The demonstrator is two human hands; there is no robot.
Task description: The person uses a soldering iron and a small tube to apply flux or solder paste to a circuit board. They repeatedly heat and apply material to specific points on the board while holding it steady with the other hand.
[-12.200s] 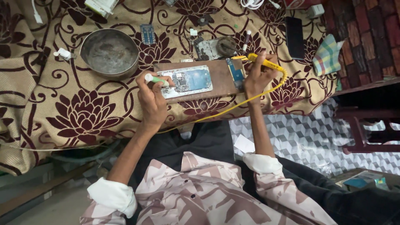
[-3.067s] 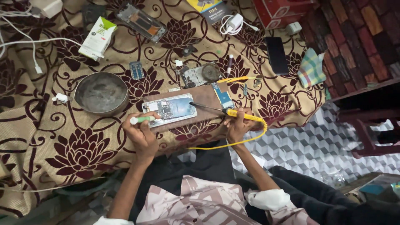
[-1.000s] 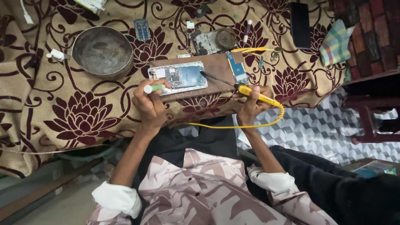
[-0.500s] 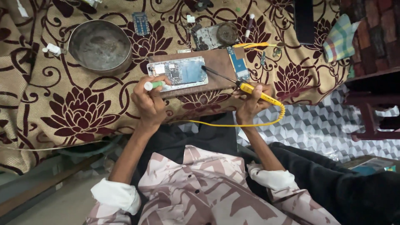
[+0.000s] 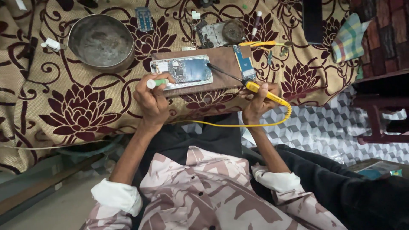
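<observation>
An opened phone (image 5: 182,70) with its circuit board showing lies on a brown wooden board (image 5: 223,64) on the patterned cloth. My left hand (image 5: 152,99) is closed around a small green and white tube (image 5: 155,82) at the phone's near left corner. My right hand (image 5: 257,104) grips a yellow-handled soldering iron (image 5: 265,92); its dark tip reaches to the phone's right edge. The yellow cord (image 5: 238,124) loops back under my wrist.
A round metal bowl (image 5: 101,41) stands left of the board. A blue circuit strip (image 5: 244,62), another phone frame (image 5: 217,33), a dark phone (image 5: 313,19) and a checked cloth (image 5: 349,37) lie behind and right. A tiled floor and dark wooden furniture (image 5: 379,106) are at right.
The view has shifted slightly. My right hand has brought the soldering iron tip in toward the phone's right edge; my left hand keeps the tube at the phone's corner.
</observation>
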